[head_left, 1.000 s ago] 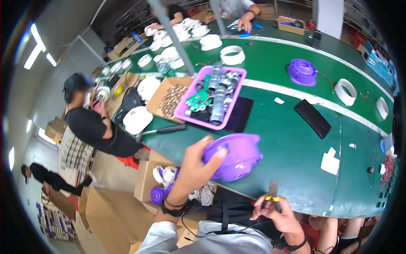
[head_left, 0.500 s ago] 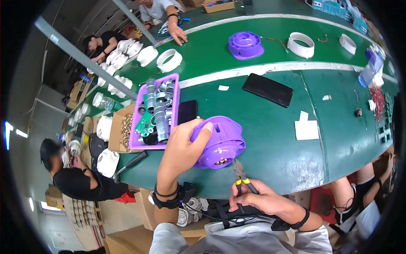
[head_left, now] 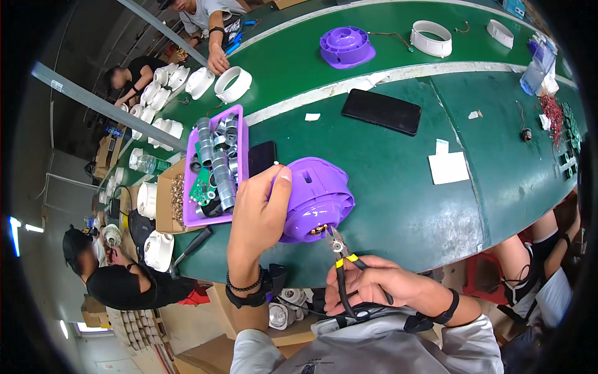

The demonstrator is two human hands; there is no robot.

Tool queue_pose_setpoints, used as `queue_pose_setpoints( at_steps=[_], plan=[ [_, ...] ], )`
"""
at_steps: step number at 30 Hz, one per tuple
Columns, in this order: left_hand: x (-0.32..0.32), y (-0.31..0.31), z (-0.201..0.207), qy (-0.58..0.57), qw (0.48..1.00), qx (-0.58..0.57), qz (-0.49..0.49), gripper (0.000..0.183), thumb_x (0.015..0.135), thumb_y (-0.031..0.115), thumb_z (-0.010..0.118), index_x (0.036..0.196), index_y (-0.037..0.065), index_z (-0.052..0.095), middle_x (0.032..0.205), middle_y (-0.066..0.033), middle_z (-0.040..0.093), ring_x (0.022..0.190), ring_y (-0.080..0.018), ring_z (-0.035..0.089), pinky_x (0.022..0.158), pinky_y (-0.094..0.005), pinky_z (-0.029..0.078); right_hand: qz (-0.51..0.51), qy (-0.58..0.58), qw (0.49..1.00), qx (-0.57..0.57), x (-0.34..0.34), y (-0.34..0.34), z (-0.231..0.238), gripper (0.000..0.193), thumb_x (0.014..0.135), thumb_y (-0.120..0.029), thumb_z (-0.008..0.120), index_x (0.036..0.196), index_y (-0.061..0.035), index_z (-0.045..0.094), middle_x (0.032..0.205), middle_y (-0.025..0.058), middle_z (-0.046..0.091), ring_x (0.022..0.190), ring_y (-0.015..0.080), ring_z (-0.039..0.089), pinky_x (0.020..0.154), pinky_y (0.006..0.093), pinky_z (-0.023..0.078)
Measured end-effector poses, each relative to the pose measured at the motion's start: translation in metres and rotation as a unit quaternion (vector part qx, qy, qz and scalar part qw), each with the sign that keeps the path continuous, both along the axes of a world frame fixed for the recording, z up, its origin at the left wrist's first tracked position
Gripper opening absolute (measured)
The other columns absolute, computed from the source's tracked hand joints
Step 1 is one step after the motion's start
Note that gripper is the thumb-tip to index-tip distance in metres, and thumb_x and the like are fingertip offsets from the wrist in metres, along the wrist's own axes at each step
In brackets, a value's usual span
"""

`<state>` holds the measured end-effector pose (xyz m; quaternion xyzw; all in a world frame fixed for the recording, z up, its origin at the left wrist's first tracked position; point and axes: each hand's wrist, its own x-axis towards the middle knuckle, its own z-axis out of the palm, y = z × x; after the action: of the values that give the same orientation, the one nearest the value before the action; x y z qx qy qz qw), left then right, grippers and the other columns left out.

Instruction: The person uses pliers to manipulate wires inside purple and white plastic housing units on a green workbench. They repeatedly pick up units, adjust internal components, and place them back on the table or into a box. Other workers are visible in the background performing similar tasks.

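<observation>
My left hand (head_left: 256, 209) is closed on the left side of a glossy purple plastic housing (head_left: 321, 187), held tilted over the green table near its front edge. Small brass-coloured parts (head_left: 319, 230) show in an opening at the housing's lower end. My right hand (head_left: 380, 283) grips diagonal cutters (head_left: 338, 248) with black and yellow handles. Their jaws are parted and point up at that opening, right by the brass parts; whether they touch cannot be made out. The handles are spread between my fingers.
A purple tray (head_left: 242, 134) of metal cylinders and green boards stands left, beside a cardboard box (head_left: 163, 202) of small brass parts and a hammer (head_left: 193, 249). Beyond lie a black phone (head_left: 381, 111), another purple housing (head_left: 347, 47) and white rings (head_left: 431, 38). Co-workers sit around the table.
The cutters have moved up and left to the housing's opening, and their jaws and handles have spread apart. My left hand still holds the housing. The whole view has shifted slightly.
</observation>
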<state>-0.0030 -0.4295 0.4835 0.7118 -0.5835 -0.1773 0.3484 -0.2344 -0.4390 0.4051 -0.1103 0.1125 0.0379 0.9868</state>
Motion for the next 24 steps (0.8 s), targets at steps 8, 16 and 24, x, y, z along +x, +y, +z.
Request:
queue_pose_setpoints(
  at_steps=[8,16,24],
  plan=[
    [0.002,0.007,-0.002,0.0,1.0,-0.018,-0.007,0.033,0.099,0.02,0.046,0.075,-0.003,0.05,0.055,-0.0118,0.039,0.049,-0.0164,0.036,0.048,-0.0373,0.028,-0.003,-0.089,0.993,0.081,0.004,0.005,-0.014,0.029,0.092,-0.012,0.053,0.117,0.0016,0.051,0.109,0.0221,0.062,0.106,0.035,0.063,0.097,0.0509,0.05],
    [0.008,0.016,-0.003,0.016,0.998,-0.037,-0.046,0.031,0.097,0.019,0.046,0.076,-0.003,0.05,0.055,-0.0089,0.038,0.049,-0.015,0.035,0.048,-0.0346,0.028,-0.002,-0.141,0.984,0.109,0.014,0.022,-0.026,0.029,0.096,-0.022,0.052,0.115,0.0009,0.052,0.108,0.0194,0.062,0.104,0.0328,0.064,0.096,0.0523,0.05],
    [0.016,0.021,-0.004,0.043,0.992,-0.01,-0.117,0.027,0.096,0.018,0.051,0.078,-0.002,0.055,0.06,-0.0103,0.045,0.049,-0.0198,0.041,0.05,-0.0342,0.034,-0.047,-0.114,0.988,0.091,0.019,0.043,-0.02,0.027,0.103,-0.032,0.046,0.102,-0.0052,0.049,0.082,0.0056,0.05,0.072,0.0182,0.053,0.072,0.0373,0.052]
  ],
)
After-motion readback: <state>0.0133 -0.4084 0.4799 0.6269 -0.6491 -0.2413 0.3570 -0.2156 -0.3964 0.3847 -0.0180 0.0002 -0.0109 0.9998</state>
